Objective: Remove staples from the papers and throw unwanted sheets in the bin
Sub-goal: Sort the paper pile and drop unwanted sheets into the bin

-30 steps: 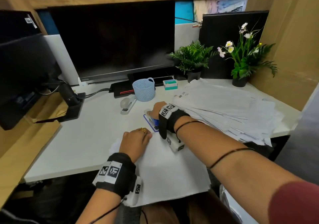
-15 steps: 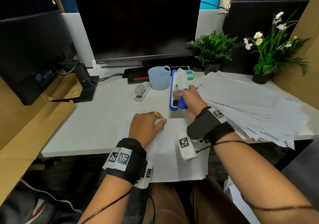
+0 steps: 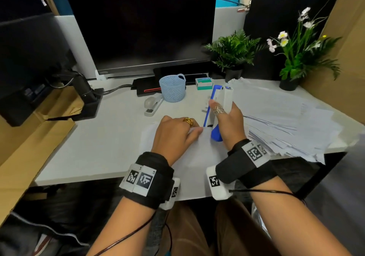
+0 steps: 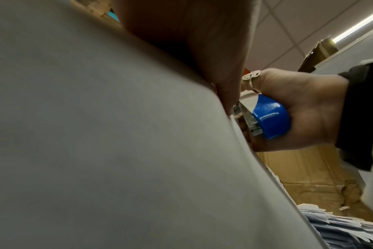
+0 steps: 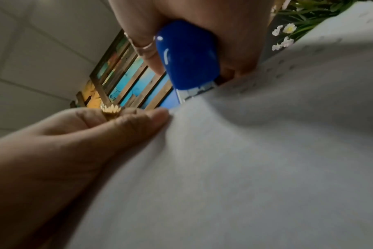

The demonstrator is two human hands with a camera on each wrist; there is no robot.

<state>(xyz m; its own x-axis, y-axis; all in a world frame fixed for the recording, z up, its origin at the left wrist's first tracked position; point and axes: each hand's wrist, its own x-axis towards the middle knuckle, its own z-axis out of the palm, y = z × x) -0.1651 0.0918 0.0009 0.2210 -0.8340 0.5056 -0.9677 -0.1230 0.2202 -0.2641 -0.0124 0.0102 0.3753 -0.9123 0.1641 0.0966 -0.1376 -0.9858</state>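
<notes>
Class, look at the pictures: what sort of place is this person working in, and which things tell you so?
Most likely an office desk in a cubicle: a large dark monitor, a spread of printed papers and a grey stapler on the white desk.

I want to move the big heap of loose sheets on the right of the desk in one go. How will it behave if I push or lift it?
The paper pile is fanned and uneven, so sheets would probably slide apart. Its edge overhangs the desk, so a push may spill some. Lifted, it would likely sag.

White stapled papers [image 3: 197,157] flat at desk edge, blue-and-white stapler [image 3: 216,115] upright at top corner
</notes>
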